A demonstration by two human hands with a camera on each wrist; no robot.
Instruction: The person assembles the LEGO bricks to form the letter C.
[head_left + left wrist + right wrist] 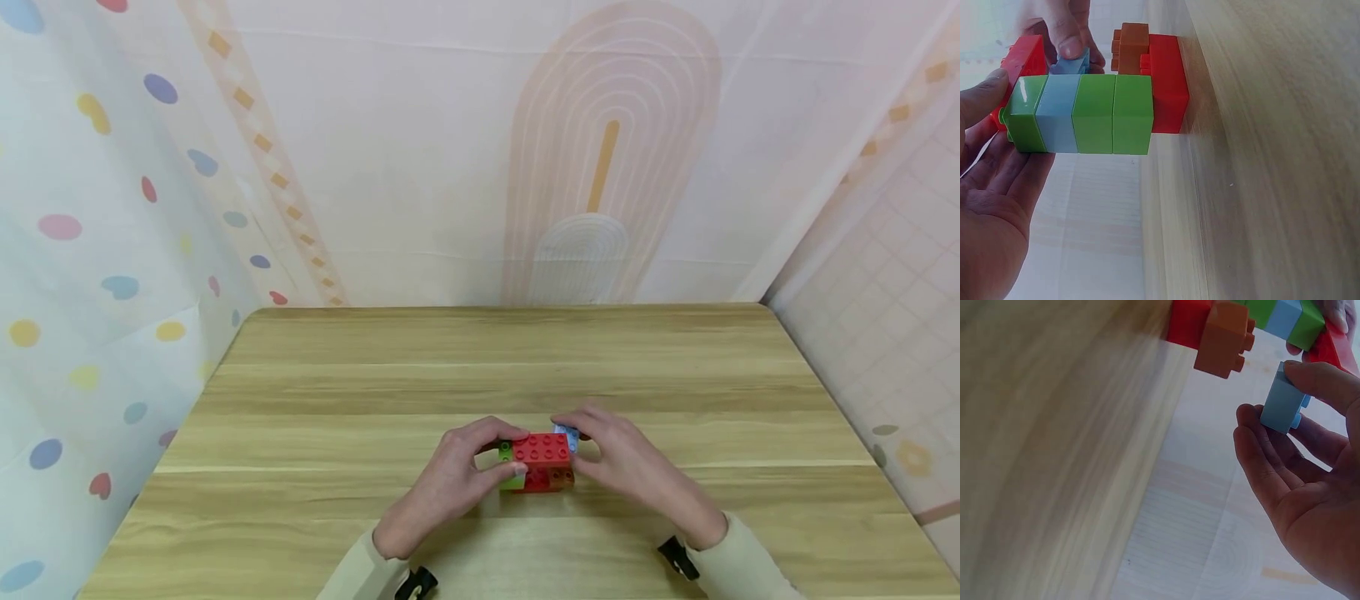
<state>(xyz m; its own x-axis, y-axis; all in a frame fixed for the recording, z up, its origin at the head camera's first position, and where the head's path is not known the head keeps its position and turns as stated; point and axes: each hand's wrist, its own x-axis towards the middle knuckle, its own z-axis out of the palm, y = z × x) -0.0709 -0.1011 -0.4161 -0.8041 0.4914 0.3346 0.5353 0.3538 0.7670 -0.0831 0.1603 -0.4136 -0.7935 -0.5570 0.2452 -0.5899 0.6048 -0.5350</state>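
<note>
A toy-brick stack stands on the wooden table. Its red base brick [1169, 87] bears an orange-brown brick [1221, 340] at one end. At the other end rises a column of green bricks [1132, 115] with one light blue brick [1058, 115] among them. An upper red brick [542, 448] juts sideways from the column's top. My left hand [459, 462] grips the stack there, thumb and fingers on opposite sides. Between thumb and fingers, my right hand [626, 454] pinches a separate light blue brick [1282, 400], close beside the upper red brick's free end and above the orange-brown one.
The wood-grain table [337, 375] extends around the stack on all sides. Patterned cloth [390, 150] hangs behind it, with more at the left and right. Black straps [678, 557] sit on both wrists by the pale sleeves.
</note>
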